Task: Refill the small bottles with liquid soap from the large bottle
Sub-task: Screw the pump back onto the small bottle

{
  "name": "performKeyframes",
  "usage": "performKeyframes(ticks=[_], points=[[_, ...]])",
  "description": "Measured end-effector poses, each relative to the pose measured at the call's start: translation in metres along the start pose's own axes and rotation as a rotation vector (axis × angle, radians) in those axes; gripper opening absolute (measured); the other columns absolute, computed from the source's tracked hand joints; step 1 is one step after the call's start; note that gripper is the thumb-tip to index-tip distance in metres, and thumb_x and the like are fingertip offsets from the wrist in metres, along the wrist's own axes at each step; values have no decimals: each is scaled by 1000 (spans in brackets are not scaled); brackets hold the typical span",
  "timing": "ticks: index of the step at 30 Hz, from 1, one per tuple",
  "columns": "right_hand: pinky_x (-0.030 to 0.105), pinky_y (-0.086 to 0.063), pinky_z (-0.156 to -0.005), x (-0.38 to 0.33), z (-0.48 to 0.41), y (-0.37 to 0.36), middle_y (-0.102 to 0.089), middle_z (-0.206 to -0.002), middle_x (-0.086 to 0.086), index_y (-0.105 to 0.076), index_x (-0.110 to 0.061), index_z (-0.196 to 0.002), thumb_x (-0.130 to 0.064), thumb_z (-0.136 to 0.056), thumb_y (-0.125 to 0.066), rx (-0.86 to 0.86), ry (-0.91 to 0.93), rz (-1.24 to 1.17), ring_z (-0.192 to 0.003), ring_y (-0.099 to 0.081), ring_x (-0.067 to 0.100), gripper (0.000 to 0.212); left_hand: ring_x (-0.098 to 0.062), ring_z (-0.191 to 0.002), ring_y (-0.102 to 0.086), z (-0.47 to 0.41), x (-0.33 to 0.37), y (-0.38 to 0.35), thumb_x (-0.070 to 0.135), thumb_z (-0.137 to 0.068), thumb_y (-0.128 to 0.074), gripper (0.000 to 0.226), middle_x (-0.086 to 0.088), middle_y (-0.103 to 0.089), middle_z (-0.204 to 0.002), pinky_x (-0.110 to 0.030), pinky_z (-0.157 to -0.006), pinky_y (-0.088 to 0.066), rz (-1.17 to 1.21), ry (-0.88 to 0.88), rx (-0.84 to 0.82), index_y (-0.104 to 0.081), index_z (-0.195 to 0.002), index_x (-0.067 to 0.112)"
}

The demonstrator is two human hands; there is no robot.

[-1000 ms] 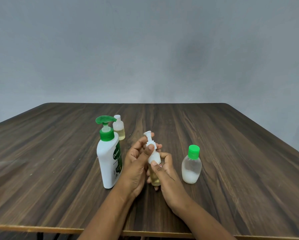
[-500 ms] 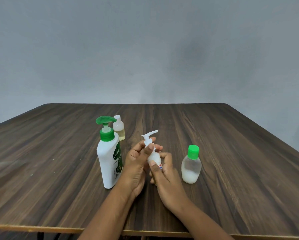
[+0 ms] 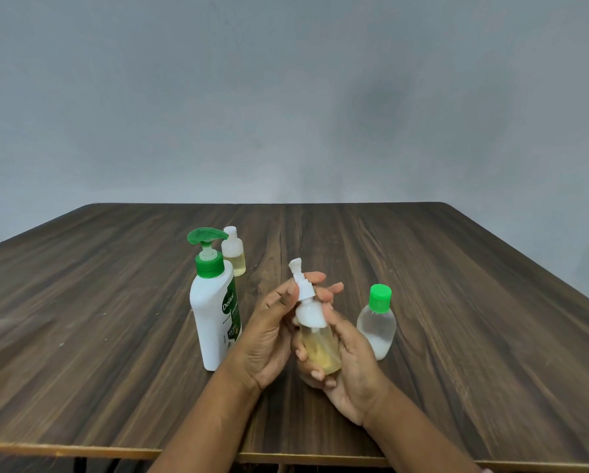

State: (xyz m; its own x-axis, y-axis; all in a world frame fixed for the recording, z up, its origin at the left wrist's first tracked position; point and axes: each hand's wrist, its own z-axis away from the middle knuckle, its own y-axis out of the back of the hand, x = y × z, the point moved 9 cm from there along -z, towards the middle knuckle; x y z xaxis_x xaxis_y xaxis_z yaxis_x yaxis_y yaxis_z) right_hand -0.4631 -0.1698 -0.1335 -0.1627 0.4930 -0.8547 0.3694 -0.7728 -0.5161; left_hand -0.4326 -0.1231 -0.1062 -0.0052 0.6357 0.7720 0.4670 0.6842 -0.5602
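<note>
Step in hand, judged from the grips: unscrewing the top of the small pump bottle [image 3: 321,349] so it can take soap

- Right hand [image 3: 352,367] grasps the clear body from the right, fingers curled round it. The bottle is upright at the near centre of the bench [image 3: 456,302]; cannot tell whether its base touches the wood
- Left hand [image 3: 269,332] pinches the white pump top [image 3: 306,295] at its collar, thumb on the near side, fingers on the far side
- Pump top looks seated on the neck with no gap showing, so I take it as not yet off
- Yellowish liquid shows in the lower body; the fingers hide the level
- Large bottle [image 3: 214,315], white with a green pump, stands upright just left of the left hand, untouched
- White-capped small bottle [image 3: 234,257] stands just beyond it, part filled with yellowish liquid
- Green-capped small bottle [image 3: 377,322] stands just right of the right hand, capped, with whitish liquid at the bottom

Progress: early, no small bottle open

Next move calls for a counter-twist. The right hand holds the body firm without squeezing while the left turns the collar. The top should then lift straight up so the dip tube clears the neck without dripping
</note>
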Motion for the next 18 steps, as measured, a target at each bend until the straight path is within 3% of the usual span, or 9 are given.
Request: performKeyframes(ticks=[3,6,8,10,11,13,15,18], points=[[14,-21,-33,-3,-3,5,-54,-65,2,-48,-11,-109,-52,-78,-62,66,51,69,-39,-40,7,54,-34,-115,-49,-1,-3,9,39,-87,-56,42,-19,-65,-118,-38,-97,-45,-100,10,84,-66,-117,10],[14,-25,-35,-7,-3,8,-56,-65,-2,-39,-14,-100,-39,-61,-75,123,97,184,-41,-41,6,59,-27,-107,-60,-3,-2,11,48,-63,-82,64,-16,-68,-105,-35,-90,-52,-62,1,143,-67,-110,7],[16,-29,-37,-9,-2,7,-58,-63,-5,-39,-14,-98,-29,-68,-84,146,121,252,-44,-45,7,56,-24,-87,-66,-4,-2,16,46,-44,-91,73,-15,-69,-94,-34,-66,-58,-27,10,195,-62,-98,7],[19,-35,-40,-12,-2,6,-63,-67,-4,-41,-10,-99,-25,-74,-75,153,182,301,-52,-53,8,45,-24,-66,-66,-3,-4,19,43,-36,-94,77,-16,-70,-94,-25,-39,-49,-14,33,233,-57,-93,8],[21,-39,-42,-14,-2,7,-64,-72,-4,-43,-9,-98,-24,-74,-70,160,214,314,-56,-56,8,39,-23,-62,-65,-3,-4,20,43,-34,-94,78,-16,-70,-93,-22,-36,-45,-20,38,245,-58,-93,8],[21,-44,-47,-17,-2,10,-63,-80,-2,-48,-7,-98,-23,-78,-68,178,255,343,-65,-58,6,32,-21,-68,-68,-4,-3,20,43,-34,-95,77,-15,-71,-90,-25,-43,-51,-22,25,234,-62,-93,7],[20,-48,-56,-17,-3,8,-64,-83,-2,-55,-7,-104,-25,-84,-66,153,265,343,-72,-59,4,29,-20,-80,-70,-6,-3,19,43,-39,-93,68,-15,-71,-89,-29,-62,-57,-18,8,195,-68,-91,7],[15,-48,-68,-16,-4,5,-64,-80,1,-60,-4,-108,-27,-91,-60,93,259,326,-75,-59,5,29,-24,-93,-68,-6,-3,18,43,-47,-91,55,-16,-71,-94,-32,-82,-55,-14,1,148,-75,-89,11]])
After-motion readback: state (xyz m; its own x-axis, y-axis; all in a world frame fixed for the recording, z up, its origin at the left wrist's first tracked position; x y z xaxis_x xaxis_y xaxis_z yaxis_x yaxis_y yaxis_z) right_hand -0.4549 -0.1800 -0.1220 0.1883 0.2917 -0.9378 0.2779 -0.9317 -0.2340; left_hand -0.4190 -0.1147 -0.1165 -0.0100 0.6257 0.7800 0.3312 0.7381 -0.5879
